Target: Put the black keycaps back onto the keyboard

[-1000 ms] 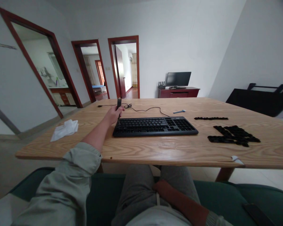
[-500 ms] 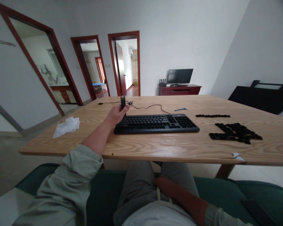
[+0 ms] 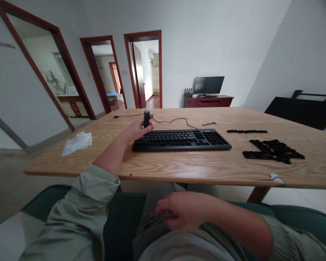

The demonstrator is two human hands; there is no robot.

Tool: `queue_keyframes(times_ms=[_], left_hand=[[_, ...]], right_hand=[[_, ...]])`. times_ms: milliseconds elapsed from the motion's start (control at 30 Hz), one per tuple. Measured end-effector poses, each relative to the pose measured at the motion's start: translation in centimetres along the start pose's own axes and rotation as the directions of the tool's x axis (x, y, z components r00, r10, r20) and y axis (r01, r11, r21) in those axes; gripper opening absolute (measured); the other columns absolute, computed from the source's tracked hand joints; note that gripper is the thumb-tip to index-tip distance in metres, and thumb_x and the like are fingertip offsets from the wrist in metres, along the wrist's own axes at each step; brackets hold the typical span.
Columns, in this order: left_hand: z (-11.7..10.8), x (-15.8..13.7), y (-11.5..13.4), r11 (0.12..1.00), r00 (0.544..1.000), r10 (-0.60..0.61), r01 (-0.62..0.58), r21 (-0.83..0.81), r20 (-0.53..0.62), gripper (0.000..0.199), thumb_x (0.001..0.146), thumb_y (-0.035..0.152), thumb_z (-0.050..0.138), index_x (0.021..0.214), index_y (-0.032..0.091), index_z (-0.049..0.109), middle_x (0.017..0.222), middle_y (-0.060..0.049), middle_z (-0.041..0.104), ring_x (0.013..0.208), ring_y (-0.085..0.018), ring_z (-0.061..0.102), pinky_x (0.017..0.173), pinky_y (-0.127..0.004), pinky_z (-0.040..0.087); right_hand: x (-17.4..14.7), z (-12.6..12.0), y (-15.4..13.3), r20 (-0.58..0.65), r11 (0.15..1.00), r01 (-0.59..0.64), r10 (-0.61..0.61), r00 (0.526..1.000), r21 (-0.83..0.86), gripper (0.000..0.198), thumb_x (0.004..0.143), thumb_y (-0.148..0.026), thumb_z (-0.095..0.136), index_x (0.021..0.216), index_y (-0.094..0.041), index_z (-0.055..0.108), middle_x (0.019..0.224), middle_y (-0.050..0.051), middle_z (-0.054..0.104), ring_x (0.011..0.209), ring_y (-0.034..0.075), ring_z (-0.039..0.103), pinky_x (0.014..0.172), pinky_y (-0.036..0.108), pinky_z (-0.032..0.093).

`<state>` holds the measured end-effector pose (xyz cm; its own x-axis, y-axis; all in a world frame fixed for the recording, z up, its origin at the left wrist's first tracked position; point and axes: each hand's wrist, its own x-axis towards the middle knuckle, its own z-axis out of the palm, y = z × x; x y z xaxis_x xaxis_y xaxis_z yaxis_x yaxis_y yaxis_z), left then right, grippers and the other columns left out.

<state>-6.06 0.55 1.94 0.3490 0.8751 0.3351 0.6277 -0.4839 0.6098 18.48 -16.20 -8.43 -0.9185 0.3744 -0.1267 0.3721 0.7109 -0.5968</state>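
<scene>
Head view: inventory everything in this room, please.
Table: 1, light brown, centre
Keyboard: 1, black, on table
Cable: 1, black, behind keyboard
Tool: 1, black, upright, keyboard's left end
Stick: 1, blue, beyond keyboard
Strip: 1, black, table's right
Pile: 1, black, nearer than strip
Tissue: 1, white, table's left
Scrap: 1, white, near right edge
Cabinet: 1, dark red, far wall
Screen: 1, black, on cabinet
Router: 1, black, left of screen
Furniture: 1, black, far right
Door frames: 3, reddish, back left
Seat: 1, green, foreground
Trousers: 1, grey, lower centre
Sleeves: 2, greenish, both sides
Left hand: 1, bare, gripping tool
Right hand: 1, bare, over trousers
</scene>
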Motion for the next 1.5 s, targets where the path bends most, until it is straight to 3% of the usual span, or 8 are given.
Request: queue_keyframes(times_ms=[67,133,233,300,500,667,1033,1500], left_hand=[[-0.2,0.1,-0.2,0.999,0.999,0.027,-0.028,0.017,0.035,0.046,0.082,0.053,0.064,0.108,0.015,0.065,0.092,-0.006,0.066,0.073,-0.015,0.059,0.063,-0.026,0.048],[-0.3,0.1,-0.4,0.996,0.990,0.073,-0.079,0.041,0.121,0.042,0.080,0.048,0.068,0.103,0.013,0.067,0.093,-0.006,0.068,0.079,-0.017,0.060,0.069,-0.028,0.048],[-0.5,0.0,-0.4,0.988,0.968,0.121,-0.139,0.069,0.220,0.037,0.080,0.046,0.069,0.093,0.011,0.069,0.088,-0.006,0.068,0.081,-0.017,0.060,0.072,-0.028,0.046],[-0.5,-0.1,-0.3,0.984,0.966,0.131,-0.153,0.088,0.223,0.038,0.081,0.049,0.069,0.090,0.012,0.070,0.082,-0.004,0.067,0.075,-0.016,0.058,0.069,-0.027,0.044],[-0.6,-0.3,0.3,0.975,0.982,0.177,-0.183,0.125,0.060,0.044,0.080,0.054,0.069,0.097,0.013,0.072,0.082,-0.002,0.068,0.073,-0.016,0.056,0.065,-0.026,0.040],[-0.3,-0.4,0.6,0.952,0.957,0.178,-0.227,0.204,0.230,0.035,0.085,0.045,0.066,0.098,0.014,0.075,0.081,-0.002,0.069,0.072,-0.014,0.055,0.068,-0.026,0.039],[-1.5,-0.5,-0.8,0.999,0.986,-0.008,0.013,-0.032,0.165,0.048,0.064,0.048,0.082,0.098,0.015,0.070,0.079,-0.004,0.069,0.070,-0.015,0.061,0.062,-0.025,0.046],[-2.2,-0.6,-1.4,0.996,0.926,-0.041,0.010,0.084,0.376,0.027,0.068,0.040,0.076,0.084,0.018,0.080,0.075,-0.003,0.073,0.065,-0.014,0.060,0.061,-0.025,0.044]], right_hand=[[0.1,-5.8,-4.0,-0.057,0.985,0.172,-0.171,0.984,0.017,0.032,0.083,-0.022,0.056,0.113,-0.021,0.067,0.088,0.001,0.070,0.069,0.011,0.059,0.065,0.022,0.044],[1.0,-10.8,-5.3,-0.373,0.984,0.169,-0.178,0.910,-0.058,0.015,0.086,-0.022,0.053,0.093,-0.017,0.066,0.079,0.001,0.065,0.065,0.010,0.053,0.062,0.023,0.040],[3.5,-15.6,-2.6,-0.791,0.991,0.056,-0.132,0.597,-0.123,0.022,0.088,-0.038,0.057,0.088,-0.016,0.058,0.075,0.001,0.059,0.065,0.011,0.049,0.060,0.025,0.036],[5.2,-16.6,0.3,-0.867,0.998,0.029,-0.059,0.494,-0.052,0.033,0.087,-0.047,0.060,0.101,-0.017,0.057,0.071,-0.001,0.055,0.064,0.013,0.049,0.059,0.026,0.036],[7.1,-14.6,4.3,-0.836,0.995,-0.065,-0.024,0.548,-0.072,0.053,0.087,-0.053,0.060,0.126,-0.018,0.052,0.070,-0.003,0.058,0.063,0.014,0.053,0.060,0.027,0.036],[7.0,-13.7,4.6,-0.834,1.000,0.003,-0.020,0.551,-0.021,0.064,0.087,-0.051,0.062,0.139,-0.018,0.044,0.074,-0.002,0.061,0.066,0.015,0.057,0.061,0.027,0.040],[7.1,-14.2,5.1,-0.909,0.995,0.090,0.005,0.417,0.046,0.034,0.091,-0.053,0.055,0.085,-0.019,0.055,0.076,0.003,0.063,0.069,0.016,0.057,0.063,0.030,0.043],[6.9,-13.9,5.0,-0.886,0.998,0.068,-0.044,0.462,-0.014,0.031,0.091,-0.049,0.057,0.097,-0.018,0.059,0.092,0.006,0.067,0.076,0.016,0.058,0.069,0.030,0.046]])
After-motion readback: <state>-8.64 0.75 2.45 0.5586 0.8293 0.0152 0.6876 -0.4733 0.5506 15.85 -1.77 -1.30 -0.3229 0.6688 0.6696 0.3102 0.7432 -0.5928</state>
